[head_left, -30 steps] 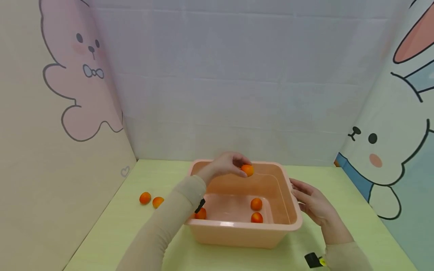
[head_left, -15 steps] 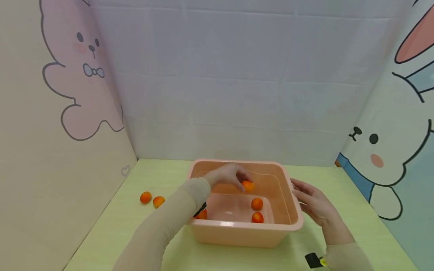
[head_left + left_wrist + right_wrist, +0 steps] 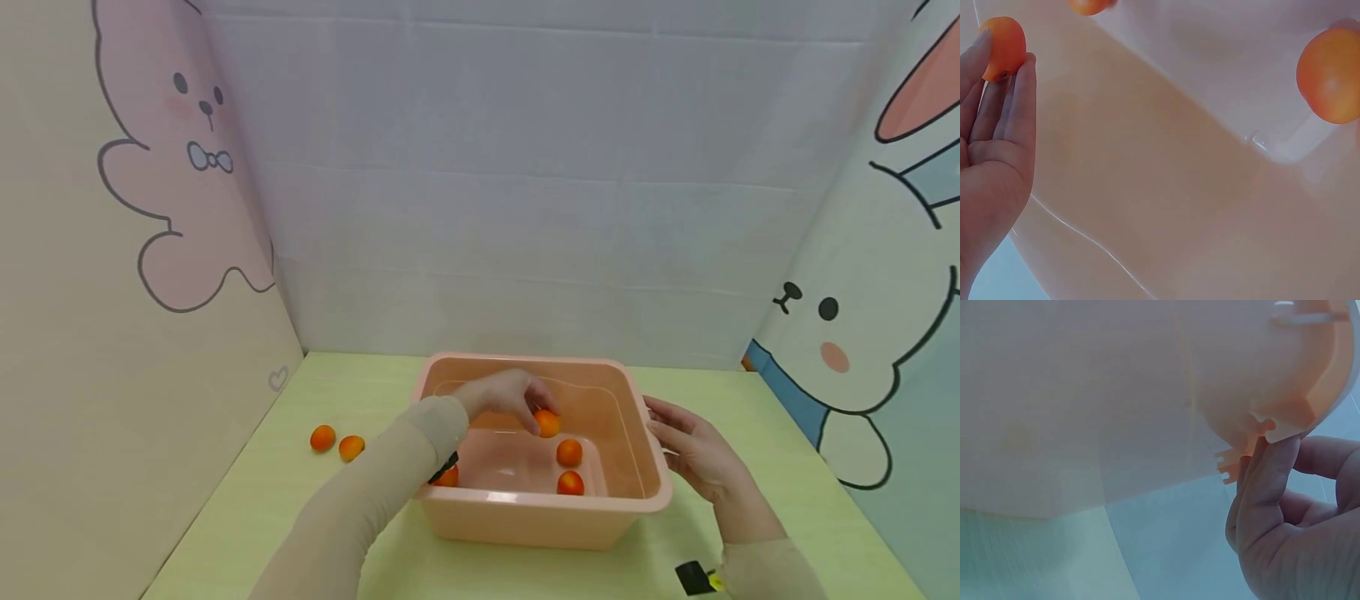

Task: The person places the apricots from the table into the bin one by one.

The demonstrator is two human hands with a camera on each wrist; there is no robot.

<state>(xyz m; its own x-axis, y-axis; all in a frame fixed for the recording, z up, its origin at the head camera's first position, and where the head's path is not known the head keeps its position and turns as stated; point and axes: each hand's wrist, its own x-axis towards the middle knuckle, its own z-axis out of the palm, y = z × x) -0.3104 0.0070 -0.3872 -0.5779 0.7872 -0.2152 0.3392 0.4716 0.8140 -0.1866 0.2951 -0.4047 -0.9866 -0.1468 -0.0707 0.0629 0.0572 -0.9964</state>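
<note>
Head view shows the left hand [image 3: 510, 393] reaching down inside a pink plastic basin [image 3: 532, 498], its fingertips and thumb closed lightly around an orange fruit [image 3: 548, 423], perhaps a small tangerine, with no gap left between grip and skin. That fruit is toward the rear of the basin; whether it touches the floor there cannot be told. Two fruits [image 3: 569, 452] sit near each other on the basin floor just in front of it, and another fruit [image 3: 447, 476] shows partly at the front left, near the sleeve. Two loose fruits [image 3: 322, 438] lie outside on the pale green table [image 3: 255, 483], left of the basin. The right hand [image 3: 693, 446] is at the basin's right side, fingers bent up under the rim and seemingly holding it steady, as the right wrist view suggests. The step in hand looks like placing this fruit inside; the next move likely calls for lowering it until supported, then easing the fingertips apart gently so that it doesn't roll into its neighbours
</note>
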